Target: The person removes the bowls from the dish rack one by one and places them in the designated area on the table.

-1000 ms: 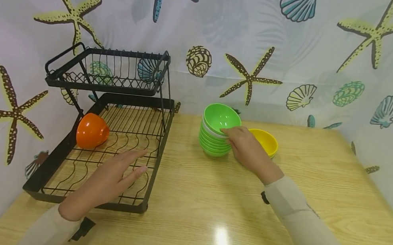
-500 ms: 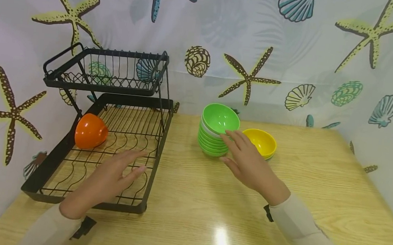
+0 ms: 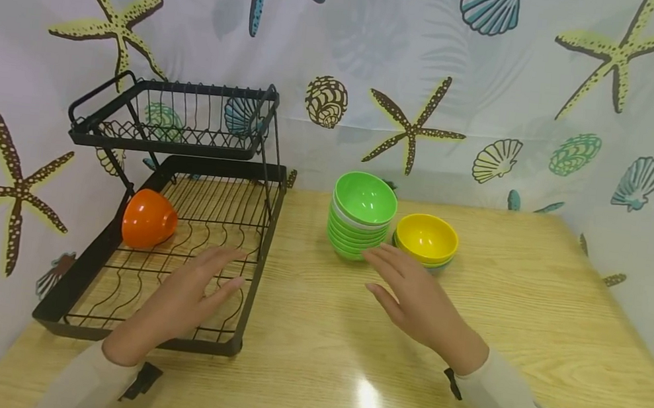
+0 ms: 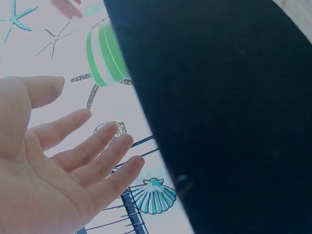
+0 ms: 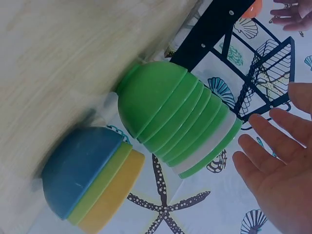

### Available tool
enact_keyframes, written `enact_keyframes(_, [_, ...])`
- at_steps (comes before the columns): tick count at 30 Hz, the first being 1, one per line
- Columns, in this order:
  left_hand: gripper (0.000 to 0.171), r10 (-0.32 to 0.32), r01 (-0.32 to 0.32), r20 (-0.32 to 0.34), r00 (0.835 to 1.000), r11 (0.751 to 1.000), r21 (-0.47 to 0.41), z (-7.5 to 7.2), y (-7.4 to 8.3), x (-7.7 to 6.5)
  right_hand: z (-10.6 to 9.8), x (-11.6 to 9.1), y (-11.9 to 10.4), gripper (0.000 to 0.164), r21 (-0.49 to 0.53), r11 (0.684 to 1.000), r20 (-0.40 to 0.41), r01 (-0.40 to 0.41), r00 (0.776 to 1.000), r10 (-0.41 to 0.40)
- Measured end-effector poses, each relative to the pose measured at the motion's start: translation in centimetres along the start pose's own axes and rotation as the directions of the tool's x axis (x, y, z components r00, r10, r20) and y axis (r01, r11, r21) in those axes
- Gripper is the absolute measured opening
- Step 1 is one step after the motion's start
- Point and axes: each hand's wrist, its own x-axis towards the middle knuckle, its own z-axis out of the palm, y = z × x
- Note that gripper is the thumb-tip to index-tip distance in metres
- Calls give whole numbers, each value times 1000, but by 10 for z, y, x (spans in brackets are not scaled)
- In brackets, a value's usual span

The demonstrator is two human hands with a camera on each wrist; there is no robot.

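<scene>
My right hand (image 3: 413, 299), fingers extended and holding nothing, hovers in front of two stacks of bowls. The taller stack of green bowls (image 3: 353, 240) includes one white bowl (image 5: 204, 141) just under its tilted top bowl. To its right stands a shorter stack, with a yellow bowl (image 3: 426, 238) on top, a lime one (image 5: 100, 183) beneath and a blue one (image 5: 80, 165) at the bottom. Over the front right of the black dish rack (image 3: 260, 270) is my left hand (image 3: 179, 301), relaxed with fingers spread and palm bare. An orange bowl (image 3: 148, 220) lies on its side in the rack.
The rack's upper tier (image 3: 171, 146) rises over the back of its lower tray at the left. A patterned cloth (image 3: 333, 32) hangs behind and along both sides of the wooden table (image 3: 309, 375).
My right hand has let go of the top green bowl's rim and drawn back toward me, its fingers straightening. The left hand stays nearly still.
</scene>
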Motion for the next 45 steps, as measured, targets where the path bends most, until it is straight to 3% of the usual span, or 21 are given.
enact_keyframes(8, [51,-35,35,42,999,999,-1,-7,0,5,0,-16,-9,44,-1,1000,3,-5,1000,5])
enact_keyframes(15, [48,-22,19,30,999,996,85,-32,-9,13,3,-26,-18,44,-2,1000,-19,3,1000,-3])
enact_keyframes(23, [58,-145,140,25,989,978,156,-80,-53,21,0,-32,-24,44,-3,1000,-15,-1,1000,1])
enact_keyframes(27, [56,-197,198,-23,980,969,150,-90,-83,29,0,-35,-24,45,-2,1000,0,-9,1000,9])
enact_keyframes(30, [59,-259,264,-52,964,954,141,-90,-103,32,0,-38,-25,44,-3,1000,6,-16,1000,16])
enact_keyframes(33, [65,-344,347,-44,938,930,118,-88,-118,33,1,-39,-26,43,-2,1000,17,-18,1000,18])
enact_keyframes(41, [71,-533,535,67,843,845,-6,-80,-145,37,1,-41,-28,42,-8,1000,32,-17,999,18])
enact_keyframes(45, [63,-577,581,73,814,810,-82,-75,-155,37,2,-42,-29,42,-8,1000,33,-13,999,13])
